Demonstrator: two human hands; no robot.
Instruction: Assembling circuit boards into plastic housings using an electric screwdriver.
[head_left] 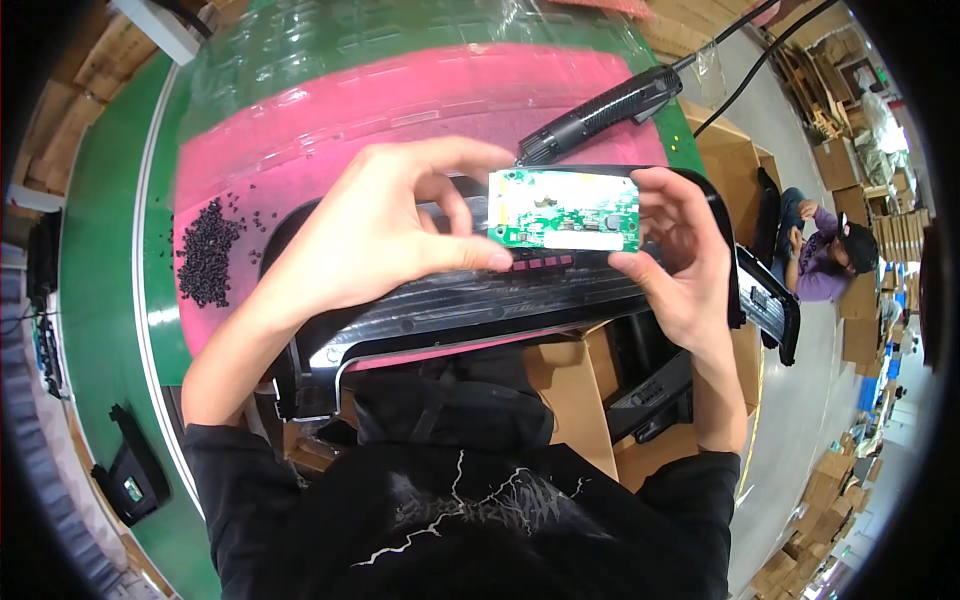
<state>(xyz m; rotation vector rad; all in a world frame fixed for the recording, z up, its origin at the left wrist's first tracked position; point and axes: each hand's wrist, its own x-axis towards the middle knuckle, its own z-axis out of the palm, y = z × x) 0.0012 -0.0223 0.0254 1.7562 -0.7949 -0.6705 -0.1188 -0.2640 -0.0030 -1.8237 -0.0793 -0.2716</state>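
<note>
Both hands hold a green circuit board (570, 212) above a long black plastic housing (450, 312). My left hand (385, 225) is at the board's left end, its index finger by the top corner and its thumb by the bottom one. On the right edge, my right hand (685, 245) grips with the thumb below and curled fingers behind. Glare whitens part of the board's face, and a pale strip runs along its lower edge. Just under the board, a row of small pinkish blocks (542, 264) shows on the housing.
A black electric screwdriver (600, 115) lies beyond the board on a pink mat (330, 125). Small black screws (208, 255) are heaped at left. Cardboard boxes (570, 385) with black parts stand below the table edge. Another person (825, 250) sits far right.
</note>
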